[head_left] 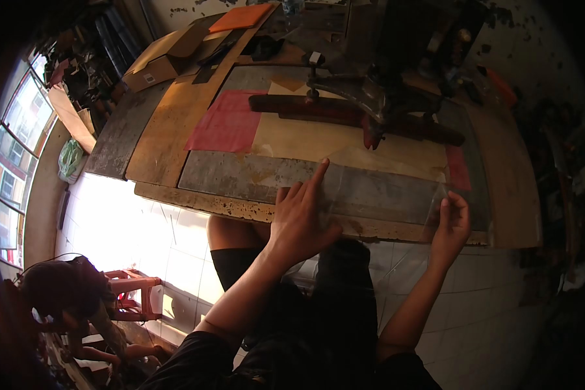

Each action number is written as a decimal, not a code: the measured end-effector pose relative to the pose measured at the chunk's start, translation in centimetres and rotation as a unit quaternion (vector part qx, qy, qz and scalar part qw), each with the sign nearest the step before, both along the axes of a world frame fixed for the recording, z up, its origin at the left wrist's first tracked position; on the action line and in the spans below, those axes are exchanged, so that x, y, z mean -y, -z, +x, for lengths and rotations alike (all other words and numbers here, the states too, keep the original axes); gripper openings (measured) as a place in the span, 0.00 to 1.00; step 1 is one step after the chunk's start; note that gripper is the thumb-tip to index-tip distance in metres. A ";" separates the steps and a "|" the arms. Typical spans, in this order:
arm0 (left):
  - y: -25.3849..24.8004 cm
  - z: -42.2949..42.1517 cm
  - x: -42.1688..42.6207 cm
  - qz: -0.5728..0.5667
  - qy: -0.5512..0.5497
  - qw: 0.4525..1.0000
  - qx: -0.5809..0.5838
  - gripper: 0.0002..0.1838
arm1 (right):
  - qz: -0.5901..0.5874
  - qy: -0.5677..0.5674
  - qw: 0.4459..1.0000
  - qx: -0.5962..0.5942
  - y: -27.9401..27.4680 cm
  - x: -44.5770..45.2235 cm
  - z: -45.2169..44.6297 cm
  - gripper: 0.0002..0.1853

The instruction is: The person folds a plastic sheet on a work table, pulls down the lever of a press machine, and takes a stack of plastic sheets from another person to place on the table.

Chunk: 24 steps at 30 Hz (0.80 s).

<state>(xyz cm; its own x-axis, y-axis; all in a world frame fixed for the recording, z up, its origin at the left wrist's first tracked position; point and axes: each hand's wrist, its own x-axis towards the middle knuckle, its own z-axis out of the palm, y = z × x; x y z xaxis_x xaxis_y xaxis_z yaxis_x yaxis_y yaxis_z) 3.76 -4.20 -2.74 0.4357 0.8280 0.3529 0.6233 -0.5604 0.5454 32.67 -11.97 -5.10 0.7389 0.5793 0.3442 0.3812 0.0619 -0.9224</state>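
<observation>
A clear, thin sheet (383,188) lies over the front of the grey work surface (224,175), its outline faint. My left hand (303,218) rests at the sheet's left part, index finger stretched forward and thumb apart. At the right, my right hand (454,218) pinches the sheet's edge between thumb and fingers. Beyond both hands lies cream paper (305,138) with red material (224,123) at its left end. A dark red bar (312,109) on a metal frame (351,88) stands over the paper.
A cardboard box (169,58) and an orange folder (242,17) are at the back left. On the floor at lower left, another person (65,292) bends beside a red stool (133,296). A green bag (70,159) stands near the window (13,169).
</observation>
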 end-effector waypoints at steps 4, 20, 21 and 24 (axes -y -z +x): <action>0.0 0.0 0.0 0.000 -0.005 1.000 0.001 0.61 | 0.009 -0.009 1.000 -0.014 -0.2 0.0 -0.3 0.11; 1.0 -1.3 -0.4 -0.005 0.049 0.996 0.075 0.52 | 0.013 -0.011 1.000 -0.013 0.1 0.0 0.0 0.11; 1.0 -1.5 -0.3 -0.004 0.050 0.996 0.076 0.52 | 0.013 -0.011 1.000 -0.013 0.0 0.1 0.0 0.11; 0.5 -1.8 -0.1 -0.068 0.062 0.987 0.135 0.50 | 0.006 -0.010 1.000 -0.015 -0.2 0.1 -0.2 0.11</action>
<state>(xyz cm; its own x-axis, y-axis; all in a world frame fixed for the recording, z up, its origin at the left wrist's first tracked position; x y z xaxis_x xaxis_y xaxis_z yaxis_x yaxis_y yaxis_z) 1.99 -4.11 -3.24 0.4416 0.8217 0.3604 0.3758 -0.5341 0.7573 32.50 -12.04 -4.87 0.7375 0.5899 0.3287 0.3517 0.0800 -0.9327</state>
